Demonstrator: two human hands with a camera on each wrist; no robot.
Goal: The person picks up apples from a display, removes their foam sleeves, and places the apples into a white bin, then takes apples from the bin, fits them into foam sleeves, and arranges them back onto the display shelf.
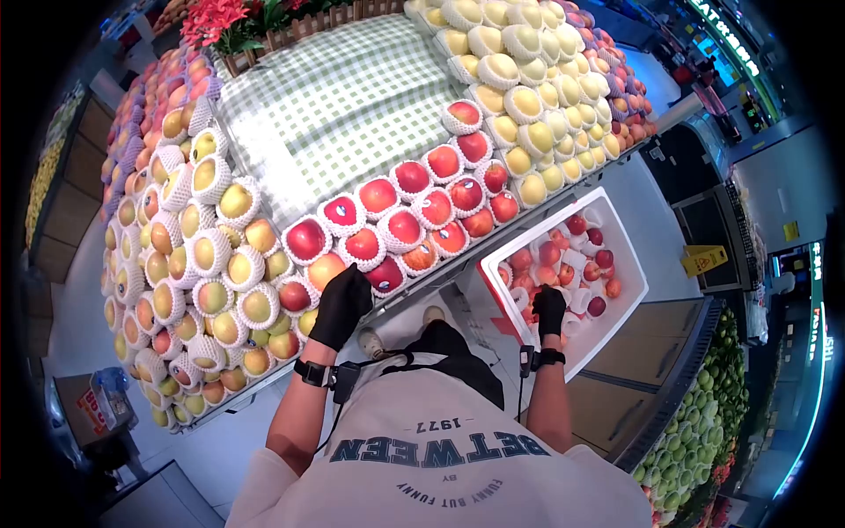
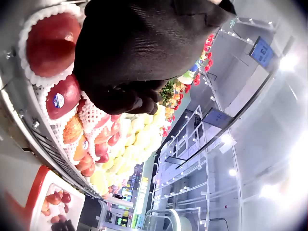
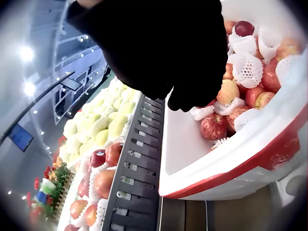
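Display stand [image 1: 387, 304] spans the upper part of the head view, its surface sloping and edged by a metal rail. Red apples [image 1: 411, 177] sit along its front in short rows, most in white foam net sleeves, a few with stickers. Behind them a green-and-white checked cloth [image 1: 352, 97] covers the surface, lightly creased; a small wooden fence [image 1: 308, 26] and red flowers [image 1: 214, 22] stand at its far side. Mixed yellow-red apples [image 1: 204, 253] are heaped to the left, pale yellow fruit [image 1: 537, 136] is piled to the right, much of it also sleeved. Left hand [image 1: 343, 308], black-gloved, is at the front edge over the red apples — fingers bent in the left wrist view, but how far closed, and whether anything is gripped, cannot be told. Right hand [image 1: 549, 310], also black-gloved, reaches into a white foam box [image 1: 630, 283] with red along its rim, just beside the stand. Loose red and yellow-red apples [image 1: 548, 253] and empty-looking foam sleeves [image 3: 248, 70] lie mixed inside it. The right fingers point down and are largely hidden; their opening and any hold cannot be told. Room: pale floor [image 1: 198, 462], yellow floor sign [image 1: 703, 260] beyond the box, green fruit [image 1: 691, 431] on another stand at lower right, lit signs at the far right — overhead, bright lamps and blue price screens [image 2: 263, 52].
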